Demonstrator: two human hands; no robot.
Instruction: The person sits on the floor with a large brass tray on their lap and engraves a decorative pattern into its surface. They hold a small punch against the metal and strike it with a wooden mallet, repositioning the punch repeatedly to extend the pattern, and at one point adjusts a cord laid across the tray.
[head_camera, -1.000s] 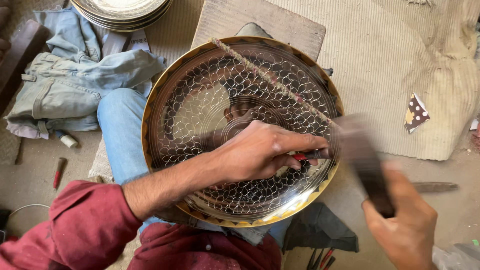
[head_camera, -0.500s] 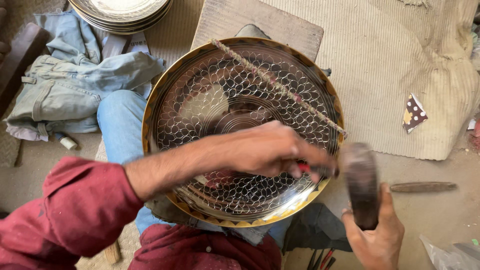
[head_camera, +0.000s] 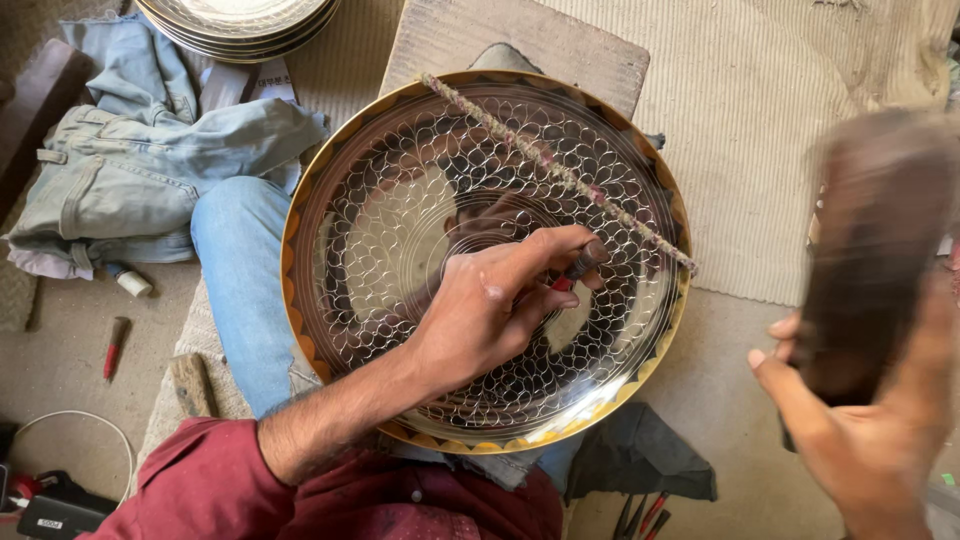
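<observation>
The right hand (head_camera: 860, 440) has swung its blurred dark wooden mallet (head_camera: 868, 260) up and away; the left hand (head_camera: 490, 310) keeps pinching a red-handled chisel (head_camera: 578, 268) on the round engraved brass tray (head_camera: 400, 200) across the lap.

Upper left: stack of metal plates (head_camera: 238, 22) above crumpled denim jeans (head_camera: 130, 170)
Floor, left: red-handled tool (head_camera: 115, 345)
Upper right: beige woven mat (head_camera: 760, 120)
Bottom: dark cloth (head_camera: 640, 465)
</observation>
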